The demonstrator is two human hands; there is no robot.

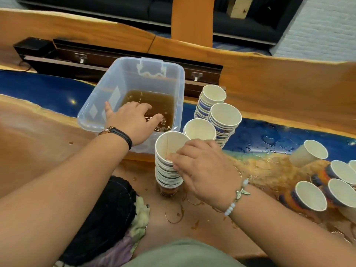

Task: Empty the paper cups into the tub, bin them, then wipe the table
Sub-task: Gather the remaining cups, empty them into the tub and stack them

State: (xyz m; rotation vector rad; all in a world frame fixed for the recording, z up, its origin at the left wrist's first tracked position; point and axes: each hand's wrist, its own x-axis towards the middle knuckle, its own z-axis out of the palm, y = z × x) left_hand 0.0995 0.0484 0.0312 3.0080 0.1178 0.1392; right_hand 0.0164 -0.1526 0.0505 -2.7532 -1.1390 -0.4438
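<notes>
The clear tub [92,112] sits toward the far edge of the worktop [38,141], with brown liquid [154,105] in it. The left hand [133,122] hovers over it, fingers loosely spread and holding nothing; they may be touching the liquid. The right hand [202,170] grips the rim of a stack of cups [167,164] near the front edge. Three more stacks [225,116] stand just beyond. Loose cups [308,195] lie in a spill [260,170] toward the right edge. A dark cloth [107,218] lies at the front edge.

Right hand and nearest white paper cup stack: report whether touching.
Touching: the head view shows the right hand gripping the white paper cup stack at its rim.
</notes>
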